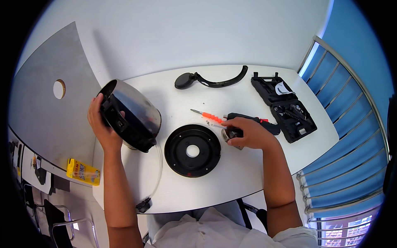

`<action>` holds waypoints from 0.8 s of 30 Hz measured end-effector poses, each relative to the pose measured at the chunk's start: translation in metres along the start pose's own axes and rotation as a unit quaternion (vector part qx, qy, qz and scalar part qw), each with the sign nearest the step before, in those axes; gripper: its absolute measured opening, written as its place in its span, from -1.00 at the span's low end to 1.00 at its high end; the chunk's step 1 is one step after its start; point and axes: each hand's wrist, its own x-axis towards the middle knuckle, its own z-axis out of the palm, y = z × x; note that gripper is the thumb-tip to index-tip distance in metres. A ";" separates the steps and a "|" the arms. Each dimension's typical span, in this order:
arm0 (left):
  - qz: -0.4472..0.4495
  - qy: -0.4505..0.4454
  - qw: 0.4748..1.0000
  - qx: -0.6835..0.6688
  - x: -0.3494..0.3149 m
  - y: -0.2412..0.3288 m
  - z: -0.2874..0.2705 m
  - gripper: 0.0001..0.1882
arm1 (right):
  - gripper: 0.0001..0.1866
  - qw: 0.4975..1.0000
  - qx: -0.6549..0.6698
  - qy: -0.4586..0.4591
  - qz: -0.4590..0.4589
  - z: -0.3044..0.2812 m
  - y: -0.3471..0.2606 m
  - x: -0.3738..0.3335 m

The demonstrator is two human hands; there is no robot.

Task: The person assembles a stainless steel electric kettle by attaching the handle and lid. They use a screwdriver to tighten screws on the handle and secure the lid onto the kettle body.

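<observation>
Left fingers (94, 108) are spread and clamped on the black end of a tilted steel vessel (140, 105), its body extending far and right of them. A black disc (204, 162) lies on the counter (186, 192) between left and right fingers (237, 122). The latter are bent, gripping a black-and-silver part (234, 133), beside an orange-handled screwdriver (213, 117).

The person wears a loose white shirt (215, 231), its thin cloth creased and gathered in soft folds at the front, over pale grey-blue trousers (229, 210). The right sleeve (295, 236) is white and wrinkled, ending above the elbow. Both forearms (279, 173) are bare, as are the left grip (104, 126) and right grip (251, 133), plain ungloved hands.
</observation>
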 end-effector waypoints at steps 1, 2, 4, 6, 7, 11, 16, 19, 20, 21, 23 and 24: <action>0.002 -0.001 1.000 -0.003 0.000 0.002 0.002 -0.35 | -0.38 1.000 0.024 0.004 0.002 -0.004 0.001 0.000; 0.003 -0.001 1.000 -0.006 0.000 0.003 0.004 -0.35 | -0.37 0.999 0.048 0.008 0.003 -0.007 0.002 -0.001; 0.006 0.001 1.000 -0.016 0.000 0.006 0.005 -0.35 | -0.38 0.994 0.104 0.035 -0.014 -0.007 0.005 -0.002; 0.009 0.007 0.999 -0.031 0.000 0.012 0.006 -0.34 | -0.42 0.973 0.225 0.024 0.039 -0.007 0.003 -0.001; 0.025 0.004 0.999 -0.029 0.000 0.013 0.006 -0.34 | -0.44 0.957 0.283 0.020 0.065 -0.009 -0.001 -0.001; 0.070 -0.009 0.997 -0.030 0.003 0.016 0.006 -0.35 | -0.51 0.943 0.324 0.064 0.044 -0.005 -0.006 0.001; 0.063 -0.023 0.998 -0.020 0.003 0.022 0.003 -0.32 | -0.56 0.952 0.285 0.080 0.083 -0.002 -0.008 0.002; 0.055 -0.027 0.998 -0.024 0.002 0.023 0.003 -0.31 | -0.60 0.941 0.317 0.099 0.069 -0.001 -0.005 0.004; 0.053 -0.030 0.998 -0.024 0.002 0.023 0.002 -0.31 | -0.55 0.942 0.308 0.119 0.064 0.000 -0.004 0.005; 0.055 -0.029 0.998 -0.023 0.002 0.023 0.002 -0.31 | -0.54 0.931 0.331 0.145 0.045 0.001 -0.002 0.007; 0.059 -0.025 0.998 -0.028 0.002 0.024 0.005 -0.30 | -0.53 0.906 0.373 0.201 0.011 -0.001 0.008 0.006; 0.060 -0.021 0.997 -0.032 0.001 0.024 0.007 -0.30 | -0.54 0.880 0.424 0.215 -0.023 -0.003 0.017 0.007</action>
